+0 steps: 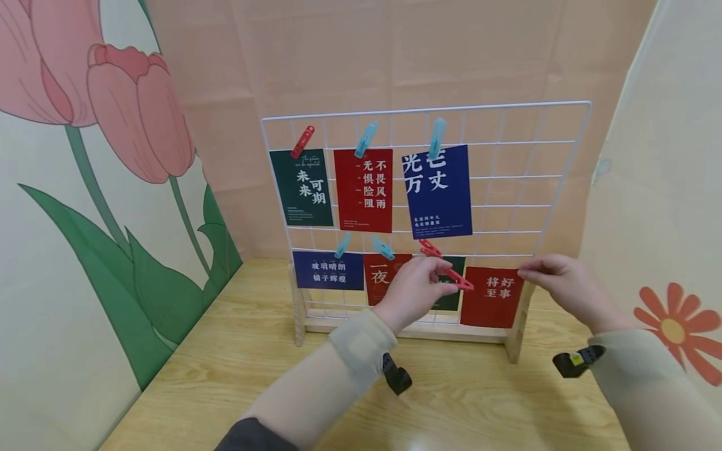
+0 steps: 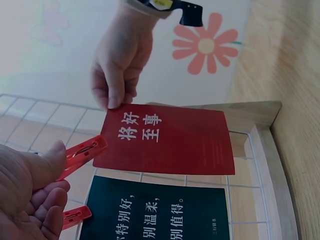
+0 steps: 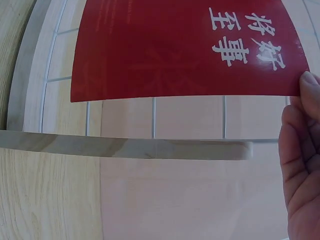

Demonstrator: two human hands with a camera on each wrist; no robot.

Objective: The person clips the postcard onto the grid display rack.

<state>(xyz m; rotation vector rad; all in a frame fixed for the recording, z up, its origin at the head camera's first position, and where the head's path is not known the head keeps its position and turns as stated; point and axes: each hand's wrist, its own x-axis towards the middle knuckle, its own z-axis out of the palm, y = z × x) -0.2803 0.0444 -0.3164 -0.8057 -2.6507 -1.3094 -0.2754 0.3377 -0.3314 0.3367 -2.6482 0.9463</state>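
My right hand [image 1: 564, 288] pinches the top right corner of a red card [image 1: 491, 300] with white characters, at the lower right of the white wire grid [image 1: 507, 210]. In my left hand [image 1: 414, 291] is a red clothespin [image 2: 85, 152], held between thumb and fingers. Its tip overlaps the card's upper edge in the left wrist view; whether it grips the card I cannot tell. Beside the red card hangs a dark green card [image 2: 150, 210], with another red clothespin [image 2: 75, 217] at its top. In the right wrist view, my right thumb [image 3: 311, 90] presses the card's corner.
Three cards hang in the upper row: green [image 1: 301, 188], red [image 1: 363, 213] and blue [image 1: 442, 207], under red and light blue clothespins. Lower left hang a blue card [image 1: 329, 282] and a partly hidden red one [image 1: 378, 294]. Wooden feet [image 1: 514, 338] support the grid on the table [image 1: 451, 388].
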